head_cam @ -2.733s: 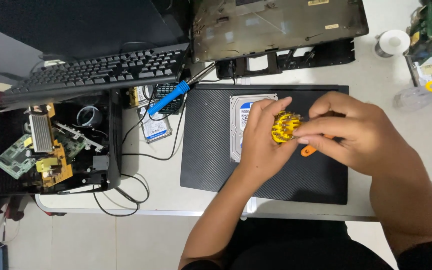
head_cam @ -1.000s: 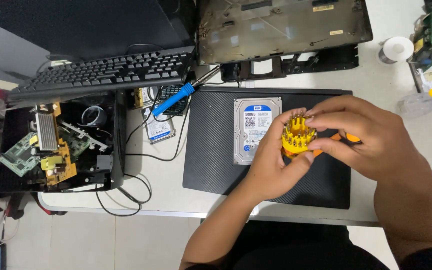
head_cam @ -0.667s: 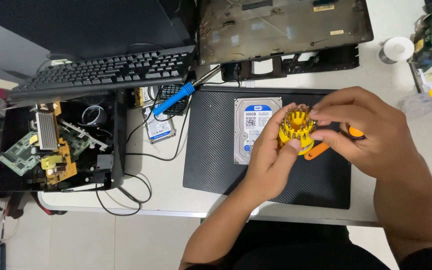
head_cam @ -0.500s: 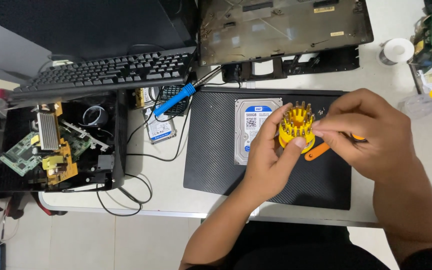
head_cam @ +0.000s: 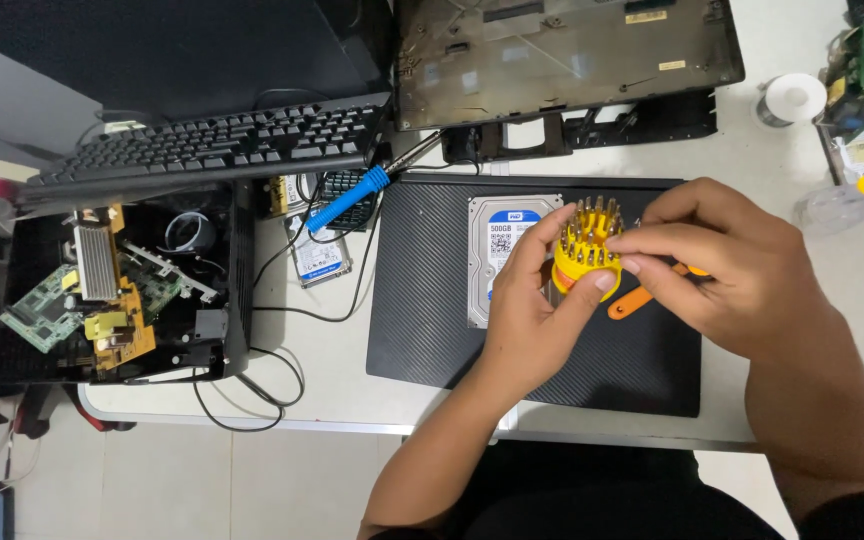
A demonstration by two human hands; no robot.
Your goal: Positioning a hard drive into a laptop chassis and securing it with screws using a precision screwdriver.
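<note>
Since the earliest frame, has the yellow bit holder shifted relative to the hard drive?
Yes. The yellow bit holder has risen toward the hard drive's top right corner, held by the left hand.

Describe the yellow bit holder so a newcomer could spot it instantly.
Find the black ribbed mat at the desk's middle. Above it, beside the silver hard drive, the left hand grips a round yellow bit holder, the only thing bristling with upright metal bits.

Yellow bit holder (head_cam: 586,248) gripped; orange handle (head_cam: 632,300) just beside; silver drive (head_cam: 497,255), blue-labelled, behind; black ribbed mat (head_cam: 432,300) beneath.
</note>
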